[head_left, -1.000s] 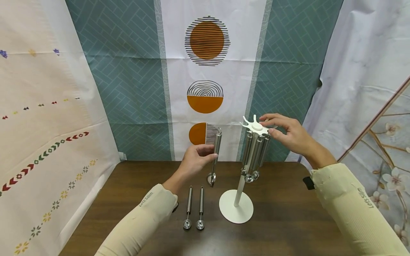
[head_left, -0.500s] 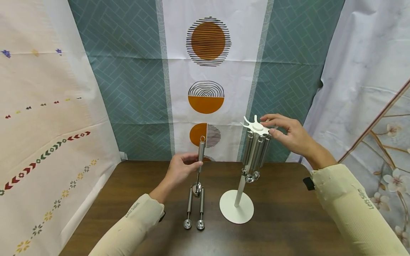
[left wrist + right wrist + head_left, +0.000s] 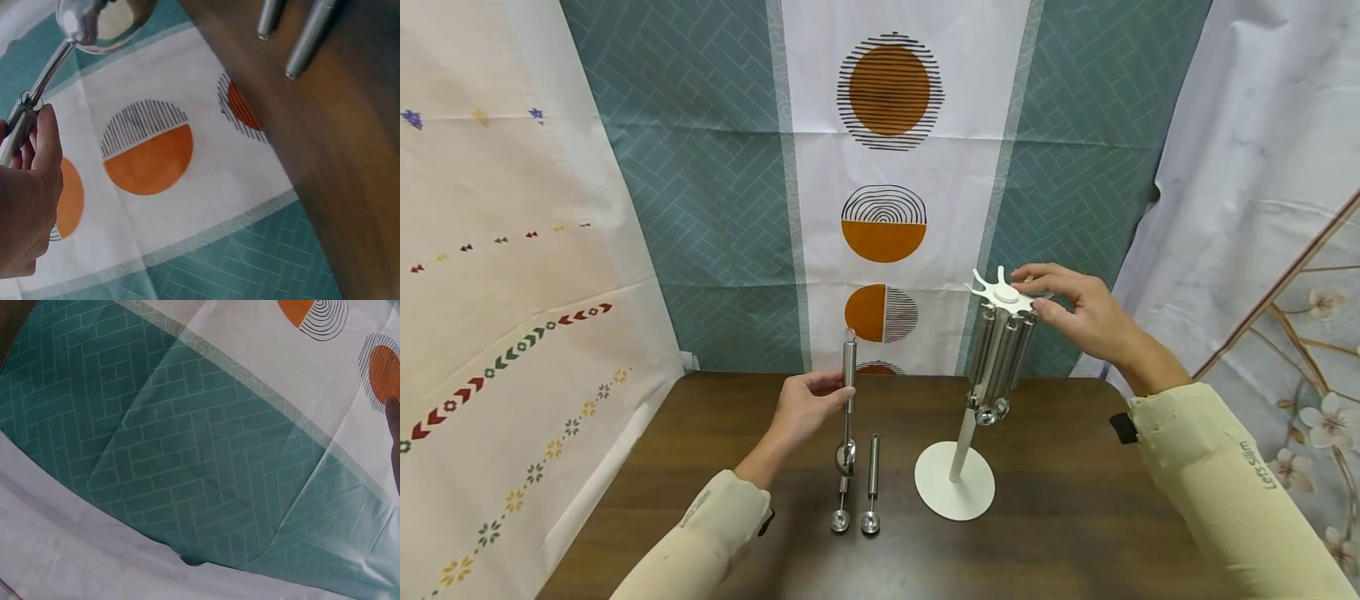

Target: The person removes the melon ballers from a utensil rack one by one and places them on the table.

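Observation:
My left hand (image 3: pixel 805 410) pinches the tubular handle of a metal spoon (image 3: pixel 849 367). The spoon hangs upright, ring end up, its shiny bowl overlapping one of two small-headed metal utensils (image 3: pixel 840 521) on the table. In the left wrist view, the spoon's rounded bowl (image 3: pixel 103 25) shows beyond the fingers. My right hand (image 3: pixel 1067 308) grips the edge of a white utensil stand's hooked top (image 3: pixel 1004 295) between thumb and fingers. Several metal utensils (image 3: pixel 996 354) hang from that top on the near side. Only a finger (image 3: pixel 395 440) shows in the right wrist view.
The second small-headed utensil (image 3: pixel 872 471) lies parallel, between the first and the stand's round white base (image 3: pixel 936 483). Everything stands on a dark wooden table (image 3: pixel 1060 492). A patterned cloth (image 3: pixel 880 167) hangs behind the table, with curtains at both sides.
My left hand has carried the spoon left and down, away from the stand to over the left utensil on the table. The right hand has stayed at the stand's top.

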{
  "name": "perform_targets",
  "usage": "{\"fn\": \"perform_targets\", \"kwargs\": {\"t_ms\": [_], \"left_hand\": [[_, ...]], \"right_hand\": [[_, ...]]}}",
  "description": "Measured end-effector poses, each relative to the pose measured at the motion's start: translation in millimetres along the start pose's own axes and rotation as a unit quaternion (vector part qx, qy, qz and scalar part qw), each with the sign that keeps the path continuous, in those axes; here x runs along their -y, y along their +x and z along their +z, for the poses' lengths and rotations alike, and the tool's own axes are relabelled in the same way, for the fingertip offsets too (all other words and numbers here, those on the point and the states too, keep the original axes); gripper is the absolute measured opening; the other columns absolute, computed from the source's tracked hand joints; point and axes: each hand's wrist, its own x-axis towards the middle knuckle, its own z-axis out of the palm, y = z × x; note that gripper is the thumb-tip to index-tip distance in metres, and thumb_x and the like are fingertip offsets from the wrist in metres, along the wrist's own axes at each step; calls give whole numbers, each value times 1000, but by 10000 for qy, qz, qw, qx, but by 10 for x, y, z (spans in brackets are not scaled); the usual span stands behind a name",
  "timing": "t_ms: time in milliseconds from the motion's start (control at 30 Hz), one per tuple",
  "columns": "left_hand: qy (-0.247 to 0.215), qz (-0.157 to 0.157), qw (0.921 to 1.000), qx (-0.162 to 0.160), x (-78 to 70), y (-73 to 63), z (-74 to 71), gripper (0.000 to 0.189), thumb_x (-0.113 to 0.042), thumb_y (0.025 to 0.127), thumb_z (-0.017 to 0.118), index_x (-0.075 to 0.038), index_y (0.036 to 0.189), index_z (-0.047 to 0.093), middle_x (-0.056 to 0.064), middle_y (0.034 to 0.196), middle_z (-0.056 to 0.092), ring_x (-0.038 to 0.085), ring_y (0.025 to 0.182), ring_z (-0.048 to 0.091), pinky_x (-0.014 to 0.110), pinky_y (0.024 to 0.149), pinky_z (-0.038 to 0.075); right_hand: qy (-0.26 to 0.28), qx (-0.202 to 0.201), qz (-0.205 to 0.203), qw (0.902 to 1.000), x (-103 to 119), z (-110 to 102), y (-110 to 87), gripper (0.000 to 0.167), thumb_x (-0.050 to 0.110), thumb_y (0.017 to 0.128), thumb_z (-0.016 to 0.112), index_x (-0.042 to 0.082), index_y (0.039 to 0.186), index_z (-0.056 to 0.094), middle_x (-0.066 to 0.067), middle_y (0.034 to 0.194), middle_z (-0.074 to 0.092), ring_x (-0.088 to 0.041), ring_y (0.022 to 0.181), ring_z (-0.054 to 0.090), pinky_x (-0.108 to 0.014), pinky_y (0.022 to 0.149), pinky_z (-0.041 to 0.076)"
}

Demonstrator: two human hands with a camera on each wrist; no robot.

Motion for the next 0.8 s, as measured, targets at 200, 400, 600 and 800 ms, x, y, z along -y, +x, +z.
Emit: {"fn": "perform_targets", "kwargs": {"t_ms": [200,400,600,800], "left_hand": [[-39,-157,9998,-132,133,-31,-68,30,-3,86,78,6,114,71,13,98,73,13,82,68,33,74,60],[-31,-278,9994,-207,289,-65,-118,29,1,87,74,9,114,70,16,98,73,12,82,67,34,73,60],[-271,-439,9982,-291,460,-111,-152,29,6,87,69,15,114,66,16,94,72,10,79,66,29,68,60],[-511,-712,9955,-366,623,-170,-182,30,7,87,67,16,115,65,11,88,69,11,76,66,29,65,60]], "right_hand": [[17,-52,-6,10000,-24,-2,-5,31,-7,92,56,-5,121,68,-7,129,60,-1,122,50,-13,89,41],[55,-70,-32,10000,-34,-5,-2,29,-5,93,55,-6,120,68,-5,129,60,-2,122,51,-14,91,41],[38,-23,-24,10000,-59,-8,-10,29,-4,94,54,-7,120,67,-13,129,60,-2,122,50,-16,92,40],[64,7,-15,10000,-70,3,-7,28,1,97,54,-7,121,66,-16,130,59,-3,123,50,-16,92,40]]}}
